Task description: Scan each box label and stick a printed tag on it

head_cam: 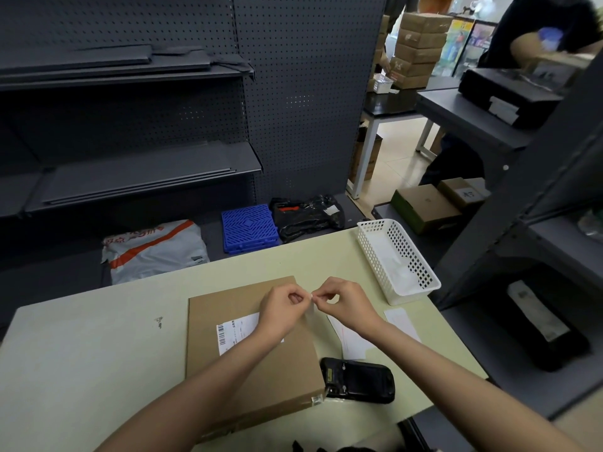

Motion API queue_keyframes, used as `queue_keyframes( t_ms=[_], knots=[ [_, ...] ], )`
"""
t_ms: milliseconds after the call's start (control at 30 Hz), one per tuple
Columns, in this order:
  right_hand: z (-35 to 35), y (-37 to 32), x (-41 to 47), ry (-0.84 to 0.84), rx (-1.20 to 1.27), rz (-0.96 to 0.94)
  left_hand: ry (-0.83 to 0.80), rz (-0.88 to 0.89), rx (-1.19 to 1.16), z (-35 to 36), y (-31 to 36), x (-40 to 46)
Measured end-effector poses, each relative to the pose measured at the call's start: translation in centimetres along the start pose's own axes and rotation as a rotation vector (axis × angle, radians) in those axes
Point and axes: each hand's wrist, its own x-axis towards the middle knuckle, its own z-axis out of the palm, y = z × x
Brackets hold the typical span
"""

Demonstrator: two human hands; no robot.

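Two bare forearms are entering from the lower edge of the frame, the left hand (283, 308) and right hand (342, 305) showing no sleeves, gloves, rings or watch.

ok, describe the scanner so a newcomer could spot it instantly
Start at the pale green table and the flat cardboard box on it. At that box's near right corner lies the handheld scanner. It is the only black item on the tabletop, beside white paper slips.
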Motion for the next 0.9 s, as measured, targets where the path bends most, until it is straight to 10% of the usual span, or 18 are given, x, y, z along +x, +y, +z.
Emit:
queue_keyframes(
  t_ms=[600,900],
  knots=[
    [-0.1,0.5,-0.6,0.006,0.083,0.019,-0.011,0.134,0.049,-0.2,-0.4,-0.4],
    [-2.4,3.3,-1.5,0.08,-0.192,0.026,0.066,0.512,0.736,-0.6,-2.8,0.4]
  ],
)
